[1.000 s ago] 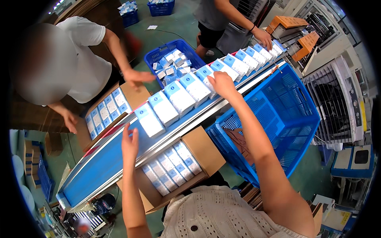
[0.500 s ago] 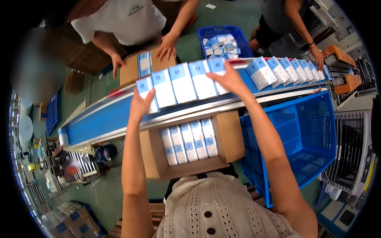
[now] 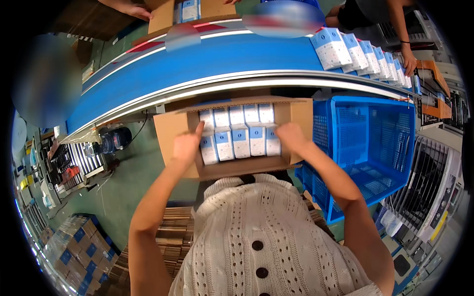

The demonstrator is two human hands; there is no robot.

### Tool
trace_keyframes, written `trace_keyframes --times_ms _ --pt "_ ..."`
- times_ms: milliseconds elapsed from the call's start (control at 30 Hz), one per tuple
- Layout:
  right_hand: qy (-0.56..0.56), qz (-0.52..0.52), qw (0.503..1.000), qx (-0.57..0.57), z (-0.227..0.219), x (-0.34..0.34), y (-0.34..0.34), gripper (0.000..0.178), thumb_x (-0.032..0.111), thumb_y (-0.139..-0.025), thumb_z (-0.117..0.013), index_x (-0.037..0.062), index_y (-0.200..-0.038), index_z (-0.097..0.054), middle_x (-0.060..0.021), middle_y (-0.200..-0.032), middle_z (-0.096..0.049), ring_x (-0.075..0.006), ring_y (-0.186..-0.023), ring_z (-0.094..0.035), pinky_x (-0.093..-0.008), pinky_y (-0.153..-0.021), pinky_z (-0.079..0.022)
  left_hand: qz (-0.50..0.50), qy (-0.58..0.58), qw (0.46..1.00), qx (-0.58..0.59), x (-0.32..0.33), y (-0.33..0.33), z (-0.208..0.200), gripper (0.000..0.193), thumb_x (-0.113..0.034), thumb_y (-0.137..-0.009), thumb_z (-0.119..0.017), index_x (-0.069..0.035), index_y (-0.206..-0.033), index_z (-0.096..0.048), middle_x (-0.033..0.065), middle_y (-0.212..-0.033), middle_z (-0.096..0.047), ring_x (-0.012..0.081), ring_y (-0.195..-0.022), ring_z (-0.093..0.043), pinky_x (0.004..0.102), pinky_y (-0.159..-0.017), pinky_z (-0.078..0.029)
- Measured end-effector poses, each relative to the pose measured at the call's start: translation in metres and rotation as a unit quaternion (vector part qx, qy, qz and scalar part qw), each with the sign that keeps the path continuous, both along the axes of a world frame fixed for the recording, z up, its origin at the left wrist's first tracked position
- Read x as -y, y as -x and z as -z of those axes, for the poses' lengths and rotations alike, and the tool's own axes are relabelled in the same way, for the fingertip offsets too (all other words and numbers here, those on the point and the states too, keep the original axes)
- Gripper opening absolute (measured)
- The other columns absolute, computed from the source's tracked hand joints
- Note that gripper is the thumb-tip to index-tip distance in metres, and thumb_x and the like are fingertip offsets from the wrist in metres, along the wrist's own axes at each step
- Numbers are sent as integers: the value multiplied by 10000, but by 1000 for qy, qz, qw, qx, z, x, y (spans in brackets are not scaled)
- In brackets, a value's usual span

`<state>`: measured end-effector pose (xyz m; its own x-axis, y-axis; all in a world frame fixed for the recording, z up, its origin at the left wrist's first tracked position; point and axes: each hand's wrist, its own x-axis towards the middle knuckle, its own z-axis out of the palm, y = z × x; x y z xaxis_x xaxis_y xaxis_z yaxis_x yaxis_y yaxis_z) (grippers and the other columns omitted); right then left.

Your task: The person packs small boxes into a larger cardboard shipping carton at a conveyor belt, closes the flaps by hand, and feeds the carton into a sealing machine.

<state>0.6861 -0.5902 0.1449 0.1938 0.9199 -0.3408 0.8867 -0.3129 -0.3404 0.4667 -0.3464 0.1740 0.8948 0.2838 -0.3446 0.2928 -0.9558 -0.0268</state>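
An open cardboard carton (image 3: pixel 217 172) stands in front of me, with two rows of small white-and-blue boxes inside. The near row (image 3: pixel 240 143) sits a little higher than the far row (image 3: pixel 237 116). My left hand (image 3: pixel 185 149) is at the left end of the near row, its fingers down inside the carton and partly hidden. At the opposite end, my right hand (image 3: pixel 293 138) presses its curled fingers against the last box. Between them the two hands grip the near row from its ends.
Beyond the carton runs a blue conveyor belt (image 3: pixel 237 53), with leaning white-and-blue boxes (image 3: pixel 332 49) at its right. A blue plastic crate (image 3: pixel 340 148) is right of the carton. Across the belt are another carton (image 3: pixel 163 18) and a co-worker's hand (image 3: pixel 139 12); another person's hand (image 3: pixel 409 60) touches the boxes.
Both hands have brought a row of boxes from above the belt down toward me into the carton. The view has shifted, so the belt appears higher.
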Motion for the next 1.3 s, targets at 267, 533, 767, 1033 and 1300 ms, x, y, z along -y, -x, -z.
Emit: trace_keyframes --times_ms 267,533,767,1033,1300 --pt "-55 90 988 -112 67 -43 4 280 -9 -672 -443 26 -924 -560 -158 -952 -566 -290 -959 -521 -370 -778 -428 -29 197 978 70 12 -58 51 590 14 -681 -505 -114 -1242 -375 121 -1186 -463 266 -1072 -453 366 -874 -399" --pt "29 214 905 -367 81 -36 -14 235 -24 -665 -421 -10 -877 -522 -169 -827 -556 -281 -785 -517 -366 -678 -413 18 275 945 -175 14 -76 64 616 14 -675 -430 -184 -1257 -378 99 -1264 -405 279 -1121 -424 352 -906 -385" --pt "-96 215 889 -393 28 8 -5 71 10 -700 -459 13 -754 -504 -156 -666 -517 -257 -634 -508 -369 -575 -408 -10 342 925 -165 0 -88 52 438 -242 -785 -480 -95 -1196 -449 174 -1150 -497 321 -1056 -474 368 -900 -372" --pt "-289 476 830 0 -90 75 -176 119 112 -792 -443 22 -739 -500 -186 -699 -516 -344 -682 -520 -407 -605 -429 -111 476 870 -63 5 -121 -30 291 -128 -856 -436 -73 -1137 -489 70 -890 -596 128 -684 -568 274 -583 -454" --pt "-159 449 879 34 -76 46 -314 509 439 -822 -450 -53 -905 -547 -255 -866 -571 -390 -858 -537 -416 -769 -412 -265 557 744 257 -19 -206 -97 361 -213 -878 -448 -11 -1176 -420 92 -904 -565 138 -753 -552 245 -591 -446"
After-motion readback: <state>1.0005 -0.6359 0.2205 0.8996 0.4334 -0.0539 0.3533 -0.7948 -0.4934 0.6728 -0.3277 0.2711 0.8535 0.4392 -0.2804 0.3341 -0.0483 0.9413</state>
